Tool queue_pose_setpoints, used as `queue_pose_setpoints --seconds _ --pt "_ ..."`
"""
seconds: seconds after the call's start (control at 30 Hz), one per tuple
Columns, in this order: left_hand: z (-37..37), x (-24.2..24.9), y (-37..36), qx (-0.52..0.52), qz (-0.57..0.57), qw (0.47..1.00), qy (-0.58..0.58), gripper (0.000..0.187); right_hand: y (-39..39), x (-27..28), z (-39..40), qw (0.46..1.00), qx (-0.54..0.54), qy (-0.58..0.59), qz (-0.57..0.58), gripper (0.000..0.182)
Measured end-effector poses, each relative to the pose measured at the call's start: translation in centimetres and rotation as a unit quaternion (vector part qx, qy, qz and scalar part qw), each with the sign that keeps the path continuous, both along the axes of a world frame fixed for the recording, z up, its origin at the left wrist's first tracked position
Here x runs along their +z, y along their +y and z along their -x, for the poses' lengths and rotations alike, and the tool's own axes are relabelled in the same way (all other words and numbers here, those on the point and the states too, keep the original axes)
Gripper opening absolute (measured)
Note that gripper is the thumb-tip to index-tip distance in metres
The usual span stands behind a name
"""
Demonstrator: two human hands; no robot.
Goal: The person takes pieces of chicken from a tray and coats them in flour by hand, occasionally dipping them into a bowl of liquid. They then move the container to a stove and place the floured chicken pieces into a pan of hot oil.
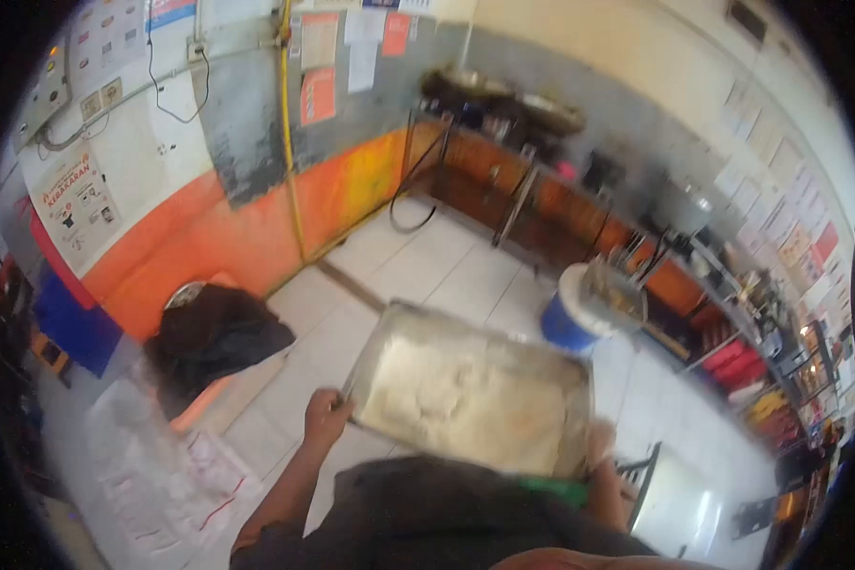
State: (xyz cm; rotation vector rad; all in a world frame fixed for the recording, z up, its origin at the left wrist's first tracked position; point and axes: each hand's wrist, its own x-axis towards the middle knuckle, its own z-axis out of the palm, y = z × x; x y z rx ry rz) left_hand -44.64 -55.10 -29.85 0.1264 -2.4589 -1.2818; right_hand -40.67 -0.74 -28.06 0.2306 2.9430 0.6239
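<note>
A large rectangular metal tray (489, 334) is held in front of my body, slightly tilted in the view. Pale, flour-like powder (465, 394) lies across its bottom, uneven and lumpy in the middle. My left hand (327, 419) grips the tray's left edge near the front corner, fingers closed round the rim. On the opposite side, my right hand (600, 445) holds the right edge by the near corner; it is a little blurred. Dark clothing covers my front, just below the tray, with a bit of green (560, 490) showing under the near rim.
Beyond the tray stands a blue bucket (565, 323) with a see-through container (616, 296) on top. A metal work table (532, 176) runs along the back wall. A black bag (223, 337) and white plastic sacks (161, 480) are at left. A white-topped unit (679, 503) stands close at right.
</note>
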Motion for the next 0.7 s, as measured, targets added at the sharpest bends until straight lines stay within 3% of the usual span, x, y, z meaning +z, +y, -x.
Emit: queue_pose_setpoints --seconds 0.03,0.1,0.13,0.2,0.3,0.43,0.53,0.63,0.7 --pt "0.3 1.6 -1.2 -0.008 -0.022 1.0 -0.014 0.03 0.1 -1.7 1.5 0.997 0.053 0.044 -0.026 0.016" --pt "1.6 1.3 -3.5 0.019 -0.175 0.975 -0.139 0.033 -3.1 -0.8 5.2 0.979 0.033 0.131 0.154 0.015" --pt "2.7 0.6 -4.4 0.034 -0.149 0.976 -0.154 0.035 -4.2 -0.9 6.6 0.976 0.034 0.136 0.165 0.015" --pt "3.9 0.4 -5.1 0.064 -0.099 0.975 -0.191 0.037 -5.5 -1.5 8.9 0.995 0.07 0.067 0.001 0.014" --pt "7.1 -0.9 -5.6 0.068 -0.089 0.975 -0.19 0.039 -5.1 -3.0 12.4 0.995 0.086 -0.005 -0.044 0.014" --pt "12.8 -4.0 -5.4 0.056 -0.097 0.97 -0.216 0.038 -3.8 -4.6 18.5 0.993 0.091 0.071 0.019 0.014" --pt "17.4 -5.4 -4.9 0.051 -0.056 0.975 -0.208 0.037 -2.8 -5.3 25.2 0.993 0.112 0.032 0.027 0.016" --pt "23.0 -5.3 -4.8 0.074 -0.119 0.962 -0.235 0.037 -3.3 -4.7 33.0 0.984 0.11 0.093 0.108 0.016" --pt "26.3 -5.0 -4.9 0.102 -0.105 0.967 -0.207 0.035 -3.2 -4.6 38.5 0.991 0.132 -0.016 0.0 0.016"
